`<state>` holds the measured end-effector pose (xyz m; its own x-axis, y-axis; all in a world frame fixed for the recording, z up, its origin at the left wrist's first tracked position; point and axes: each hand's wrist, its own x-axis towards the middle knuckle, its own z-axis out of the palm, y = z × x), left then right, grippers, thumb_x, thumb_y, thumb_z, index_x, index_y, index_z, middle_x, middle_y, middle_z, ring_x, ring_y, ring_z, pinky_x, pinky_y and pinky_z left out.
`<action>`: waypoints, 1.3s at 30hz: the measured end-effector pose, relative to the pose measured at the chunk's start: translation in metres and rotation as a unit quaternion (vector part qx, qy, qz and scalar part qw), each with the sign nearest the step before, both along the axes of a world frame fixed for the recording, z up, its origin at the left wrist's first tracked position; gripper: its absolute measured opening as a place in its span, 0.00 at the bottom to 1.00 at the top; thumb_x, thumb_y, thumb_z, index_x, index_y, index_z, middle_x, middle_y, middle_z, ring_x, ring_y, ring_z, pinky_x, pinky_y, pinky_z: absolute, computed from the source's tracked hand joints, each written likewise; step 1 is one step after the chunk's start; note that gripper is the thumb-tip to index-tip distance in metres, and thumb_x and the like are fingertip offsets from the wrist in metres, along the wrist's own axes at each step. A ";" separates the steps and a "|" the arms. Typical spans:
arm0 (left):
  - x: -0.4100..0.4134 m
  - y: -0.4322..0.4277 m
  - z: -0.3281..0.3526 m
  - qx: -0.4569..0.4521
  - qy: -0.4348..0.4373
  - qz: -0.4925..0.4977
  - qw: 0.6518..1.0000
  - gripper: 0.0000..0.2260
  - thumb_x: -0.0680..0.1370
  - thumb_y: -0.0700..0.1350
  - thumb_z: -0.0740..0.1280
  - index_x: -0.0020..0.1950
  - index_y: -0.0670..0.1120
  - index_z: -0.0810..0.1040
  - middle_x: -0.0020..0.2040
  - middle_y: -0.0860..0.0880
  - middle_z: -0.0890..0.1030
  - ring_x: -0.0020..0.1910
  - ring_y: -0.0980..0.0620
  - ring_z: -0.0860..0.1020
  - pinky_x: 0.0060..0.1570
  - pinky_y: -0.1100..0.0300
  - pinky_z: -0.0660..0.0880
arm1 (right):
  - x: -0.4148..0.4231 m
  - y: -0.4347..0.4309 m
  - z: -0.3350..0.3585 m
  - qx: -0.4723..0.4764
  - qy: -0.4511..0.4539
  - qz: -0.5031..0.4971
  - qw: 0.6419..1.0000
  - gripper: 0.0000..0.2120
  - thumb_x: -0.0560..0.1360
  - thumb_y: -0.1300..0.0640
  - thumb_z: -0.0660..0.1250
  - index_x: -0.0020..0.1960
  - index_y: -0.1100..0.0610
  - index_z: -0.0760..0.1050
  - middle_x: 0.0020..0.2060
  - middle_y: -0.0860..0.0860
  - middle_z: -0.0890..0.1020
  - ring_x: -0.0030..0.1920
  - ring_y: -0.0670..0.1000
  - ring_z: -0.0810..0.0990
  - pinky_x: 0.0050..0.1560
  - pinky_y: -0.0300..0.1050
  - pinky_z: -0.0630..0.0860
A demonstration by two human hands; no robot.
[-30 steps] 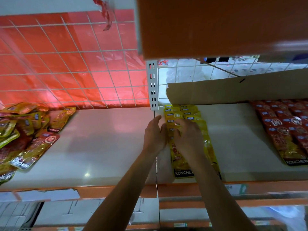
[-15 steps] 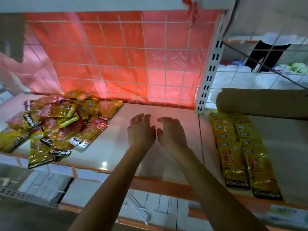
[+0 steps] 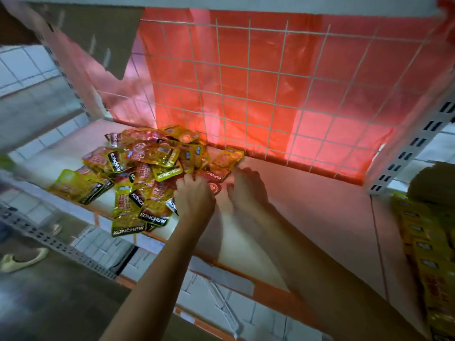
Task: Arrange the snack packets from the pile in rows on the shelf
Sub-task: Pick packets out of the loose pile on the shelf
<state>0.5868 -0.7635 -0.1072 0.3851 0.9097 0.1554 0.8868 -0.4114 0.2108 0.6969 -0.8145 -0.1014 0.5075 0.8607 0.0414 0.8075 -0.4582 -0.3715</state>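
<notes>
A loose pile of yellow and red snack packets (image 3: 147, 168) lies on the left part of the white shelf (image 3: 307, 217). Both of my hands are at the pile's right edge. My left hand (image 3: 194, 195) lies over the packets with its fingers bent down and the tips hidden. My right hand (image 3: 246, 188), blurred, stretches its fingers onto a red packet (image 3: 216, 177) beside a yellow one (image 3: 227, 157). A row of yellow packets (image 3: 423, 244) lies flat at the far right of the shelf.
A white wire grid with red plastic sheeting (image 3: 283, 94) closes the back of the shelf. A slotted white upright (image 3: 413, 148) stands at the right. A rolled brown sheet (image 3: 433, 185) lies behind the yellow row. Lower shelves and the floor show below the orange front edge.
Both hands left the yellow row on the right and moved left across the bare shelf. They now touch the right edge of the pile. My view has swung left with them.
</notes>
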 end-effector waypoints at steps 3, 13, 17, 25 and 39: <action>-0.006 0.006 -0.004 0.002 0.020 -0.001 1.000 0.11 0.78 0.47 0.62 0.57 0.43 0.76 0.56 0.44 0.75 0.56 0.43 0.72 0.51 0.52 0.71 | 0.001 0.025 -0.006 -0.017 -0.012 -0.016 1.000 0.22 0.80 0.49 0.58 0.73 0.48 0.62 0.61 0.60 0.72 0.61 0.62 0.70 0.55 0.52 0.70; -0.005 0.012 -0.010 0.020 0.044 0.032 0.998 0.23 0.76 0.63 0.62 0.57 0.44 0.74 0.56 0.45 0.73 0.57 0.46 0.70 0.51 0.56 0.69 | 0.013 0.054 -0.007 -0.054 0.010 -0.076 0.996 0.21 0.78 0.38 0.53 0.65 0.44 0.71 0.66 0.58 0.67 0.66 0.60 0.62 0.61 0.55 0.63; -0.007 0.010 -0.010 0.040 0.015 0.037 0.998 0.27 0.74 0.65 0.62 0.59 0.44 0.70 0.55 0.44 0.74 0.55 0.45 0.72 0.49 0.55 0.71 | 0.017 0.045 -0.007 -0.011 -0.010 -0.112 0.994 0.18 0.77 0.40 0.59 0.61 0.48 0.73 0.62 0.59 0.70 0.63 0.60 0.66 0.59 0.54 0.65; 0.003 -0.007 -0.006 -0.058 -0.119 0.013 0.991 0.26 0.74 0.59 0.67 0.63 0.44 0.67 0.56 0.42 0.79 0.54 0.38 0.79 0.46 0.50 0.73 | 0.036 0.032 -0.010 0.017 0.063 -0.156 0.986 0.17 0.79 0.55 0.60 0.66 0.55 0.63 0.62 0.59 0.72 0.62 0.61 0.71 0.57 0.52 0.69; 0.042 -0.051 0.012 -0.342 -0.456 0.041 0.820 0.08 0.80 0.48 0.62 0.57 0.47 0.73 0.55 0.44 0.80 0.51 0.44 0.80 0.53 0.44 0.79 | 0.022 -0.066 -0.012 0.245 0.314 -0.107 0.911 0.13 0.74 0.67 0.63 0.56 0.57 0.79 0.53 0.53 0.82 0.53 0.53 0.80 0.56 0.48 0.76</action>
<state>0.6291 -0.8142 -0.0956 0.3251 0.9215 -0.2123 0.2498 0.1329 0.9591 0.7191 -0.8805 -0.1134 0.7174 0.6956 0.0387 0.2777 -0.2345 -0.9316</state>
